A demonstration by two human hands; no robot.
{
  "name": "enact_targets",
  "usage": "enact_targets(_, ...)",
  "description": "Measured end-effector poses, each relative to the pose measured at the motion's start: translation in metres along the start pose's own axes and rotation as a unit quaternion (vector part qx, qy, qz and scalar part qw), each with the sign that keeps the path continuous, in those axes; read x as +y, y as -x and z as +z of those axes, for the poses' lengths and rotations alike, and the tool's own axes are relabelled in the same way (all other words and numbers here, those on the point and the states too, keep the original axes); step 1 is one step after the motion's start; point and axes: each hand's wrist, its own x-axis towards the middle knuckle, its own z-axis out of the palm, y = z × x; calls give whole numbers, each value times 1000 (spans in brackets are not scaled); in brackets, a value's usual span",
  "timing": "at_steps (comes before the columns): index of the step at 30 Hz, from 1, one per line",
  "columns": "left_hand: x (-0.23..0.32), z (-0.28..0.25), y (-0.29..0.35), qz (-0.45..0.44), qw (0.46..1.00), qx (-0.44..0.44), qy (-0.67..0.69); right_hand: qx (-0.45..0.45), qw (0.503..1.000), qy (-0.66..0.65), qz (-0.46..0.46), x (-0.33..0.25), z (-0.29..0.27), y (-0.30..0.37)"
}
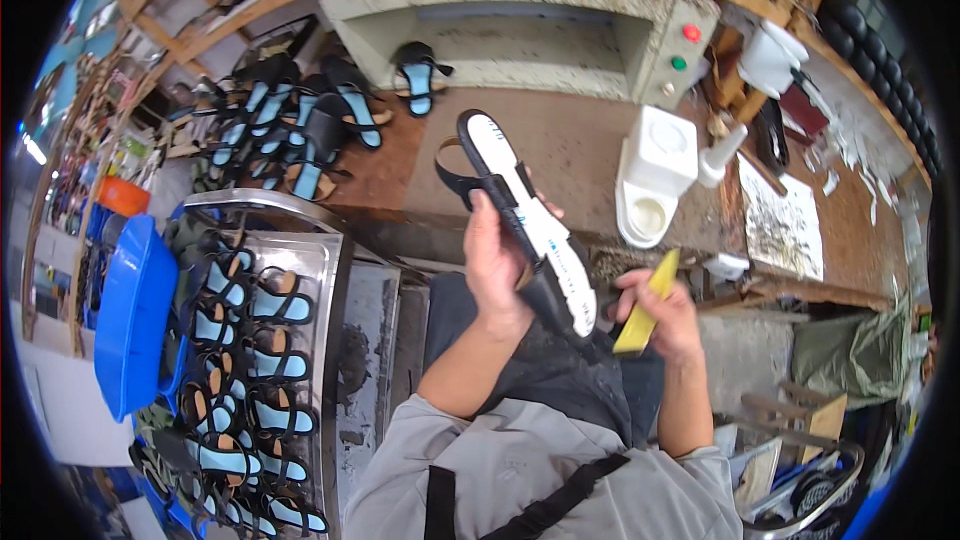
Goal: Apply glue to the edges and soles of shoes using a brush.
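Observation:
My left hand [495, 265] is closed round the middle of a black strappy sandal [520, 202]. The sandal is tilted, with its white underside facing up and its straps hanging at the sides. Close to its lower end is my right hand [665, 315], which grips a flat yellow piece [648, 302] with a slanted end. Motion blurs the right fingers a little, and I cannot make out exactly what kind of tool the yellow piece is. A small gap separates it from the sandal.
Beyond my hands stands a box-shaped machine [520, 45] with coloured buttons, and a white dispenser [660, 165] to its right. Sandals with light-blue insoles [357, 112] cluster on the bench at left. More fill a metal-framed rack [330, 340] beside a blue basin [135, 320].

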Motion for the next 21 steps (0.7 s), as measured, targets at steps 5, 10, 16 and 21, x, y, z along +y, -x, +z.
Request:
enact_targets(5,-4,4,-8,27,997,2,-69,-95,986,-130,31,29,10,-12)
enact_targets(10,17,-43,-3,28,934,-262,-243,-91,963,-251,48,7,9,-20)
enact_targets(16,27,-31,-13,-19,758,-443,-478,-14,981,-131,142,14,-9,-24)
enact_targets(21,23,-48,-25,-3,735,-433,-522,151,987,-41,-45,-6,-64,-42)
